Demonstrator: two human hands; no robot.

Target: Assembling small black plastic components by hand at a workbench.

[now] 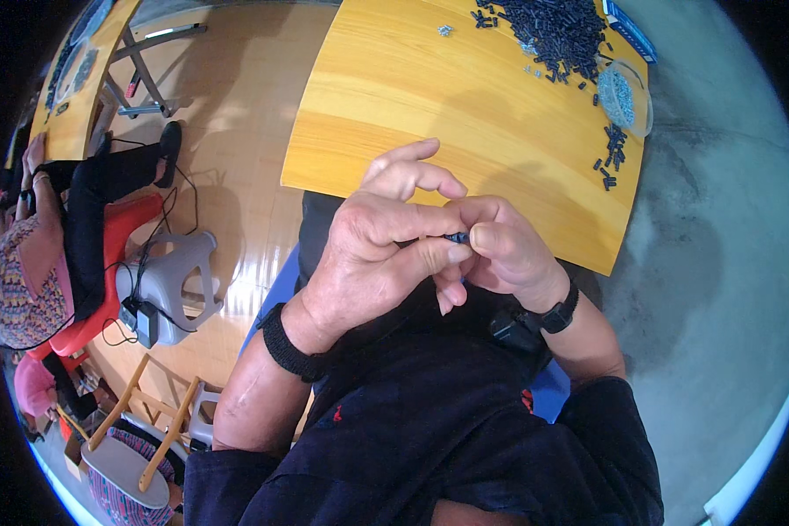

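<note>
Between my two hands, just past the table's near edge and over my lap, is a small dark cylindrical piece (pixel 458 238), mostly covered by fingers. My left hand (pixel 364 245) pinches it with thumb and forefinger, its other fingers raised and loosely bent. The thumb and fingertips of my right hand (pixel 510 250) close on the piece from the other side. Its exact kind is too small to make out. On the wooden table (pixel 394 105), a heap of similar small black cylindrical pieces (pixel 557 39) lies at the far right.
A clear round container (pixel 616 96) of small silvery parts stands by the table's right edge, with loose black pieces (pixel 615 147) nearer me. A blue box (pixel 629 31) lies behind it. At left are a seated person (pixel 35 272), a grey stool (pixel 175 280) and cables.
</note>
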